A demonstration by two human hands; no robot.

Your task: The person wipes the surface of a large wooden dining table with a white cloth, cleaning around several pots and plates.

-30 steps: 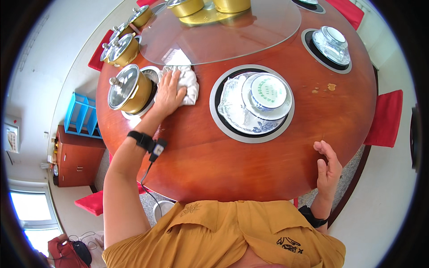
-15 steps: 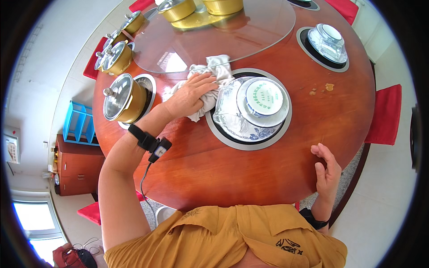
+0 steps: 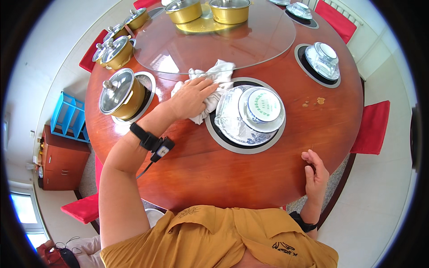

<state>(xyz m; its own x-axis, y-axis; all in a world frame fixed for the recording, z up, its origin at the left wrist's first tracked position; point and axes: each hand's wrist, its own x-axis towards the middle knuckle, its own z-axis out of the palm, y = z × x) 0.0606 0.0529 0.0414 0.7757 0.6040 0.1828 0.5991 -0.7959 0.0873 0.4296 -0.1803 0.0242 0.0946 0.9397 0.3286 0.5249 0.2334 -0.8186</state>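
My left hand [image 3: 195,94] is pressed down on a crumpled white cloth [image 3: 222,71], its fingers together and bent over the folds. The cloth lies on the wooden table between the glass turntable's edge and the nearest place setting. At that setting, a wrapped stack of upturned blue-and-white dishes [image 3: 239,127] sits on a round black plate with a grey rim, just right of the cloth. My right hand [image 3: 316,172] hovers by the table's near right edge, fingers loosely curved, thumb apart, nothing in it.
A gold pot with a glass lid [image 3: 119,96] stands left of my forearm, with several more beyond. The glass turntable [image 3: 254,49] bears more gold pots. Brown crumbs [image 3: 320,101] lie to the right, near another wrapped dish stack [image 3: 322,62]. Red chairs [image 3: 372,127] surround the round table.
The view has shifted slightly, bringing more of the table's far side into sight. My left hand stays on the cloth, which has moved slightly along with it. My right hand stays free.
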